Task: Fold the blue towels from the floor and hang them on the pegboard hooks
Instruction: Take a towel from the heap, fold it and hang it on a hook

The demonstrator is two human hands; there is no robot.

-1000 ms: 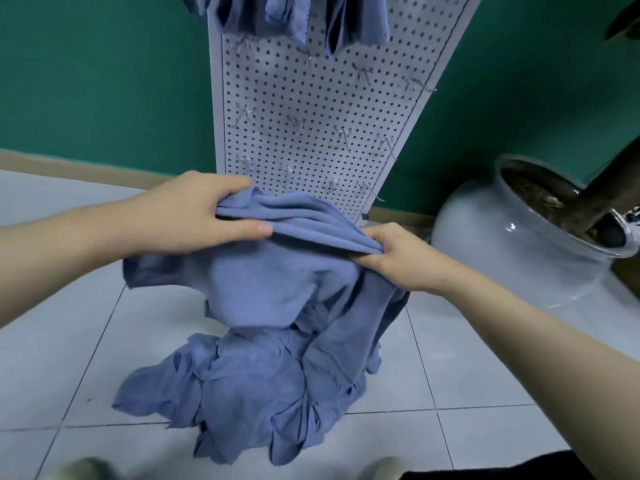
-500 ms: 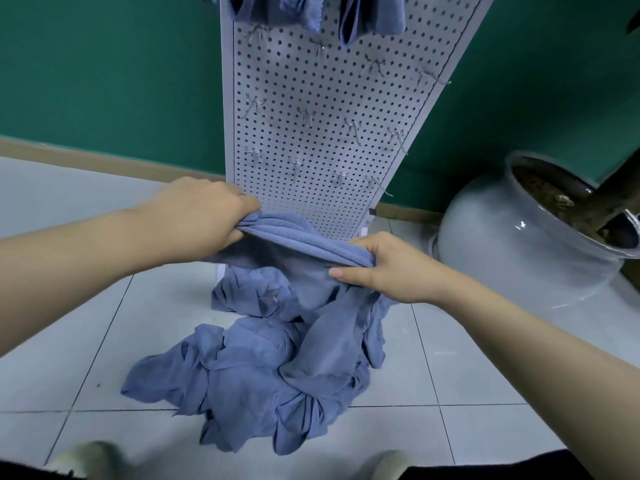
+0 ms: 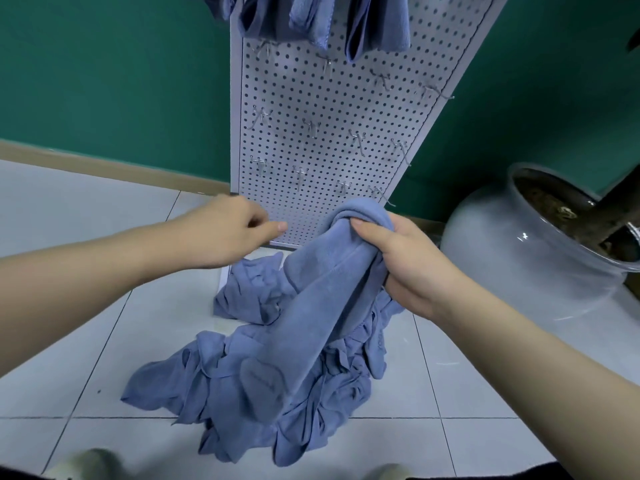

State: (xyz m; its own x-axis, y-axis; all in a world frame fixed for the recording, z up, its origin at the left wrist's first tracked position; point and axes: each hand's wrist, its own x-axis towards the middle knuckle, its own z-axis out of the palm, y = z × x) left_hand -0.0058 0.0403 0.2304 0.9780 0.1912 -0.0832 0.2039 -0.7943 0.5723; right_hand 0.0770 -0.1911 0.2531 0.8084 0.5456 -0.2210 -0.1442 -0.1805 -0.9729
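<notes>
Right hand (image 3: 408, 261) grips with curled fingers (image 3: 372, 232); left hand (image 3: 225, 233) hovers, loosely curled, holding nothing.

Green wall (image 3: 104, 71) behind, tan baseboard (image 3: 114, 169) along its foot. Floor (image 3: 69, 323) of pale glossy tiles with thin dark grout lines. Big grey glazed plant pot (image 3: 512, 258) at right, soil and dark trunk inside.

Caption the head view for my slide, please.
Right hand grips a folded towel above the floor pile; left hand free.
</notes>
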